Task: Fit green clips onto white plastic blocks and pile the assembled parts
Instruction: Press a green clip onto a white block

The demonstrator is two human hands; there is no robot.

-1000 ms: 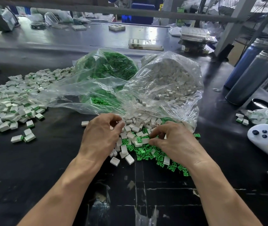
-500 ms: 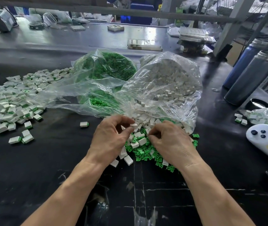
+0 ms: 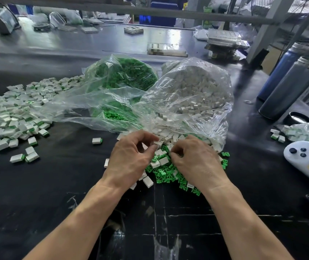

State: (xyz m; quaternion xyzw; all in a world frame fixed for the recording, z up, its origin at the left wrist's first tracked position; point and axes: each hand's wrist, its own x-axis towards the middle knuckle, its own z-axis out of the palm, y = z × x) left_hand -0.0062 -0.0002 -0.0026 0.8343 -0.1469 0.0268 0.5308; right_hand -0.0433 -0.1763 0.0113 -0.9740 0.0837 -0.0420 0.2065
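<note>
Fingers of my left hand (image 3: 131, 158) are curled, thumb and forefinger pinching a white block (image 3: 157, 143) at the mouth of the white-block bag (image 3: 196, 94). My right hand (image 3: 196, 162) sits just beside it, palm down, fingers bent inward and pinched together near the block; what they pinch is hidden, though I cannot tell if it is a clip. Both forearms reach forward from the near edge of the desk (image 3: 56, 184), wrists almost level, hands close but apart. Under them lies a loose heap of green clips (image 3: 165, 173) mixed with white blocks. The pile of assembled parts (image 3: 9, 117) spreads well away to my left, and the bag of green clips (image 3: 125, 74) stands behind, beside the white one.
</note>
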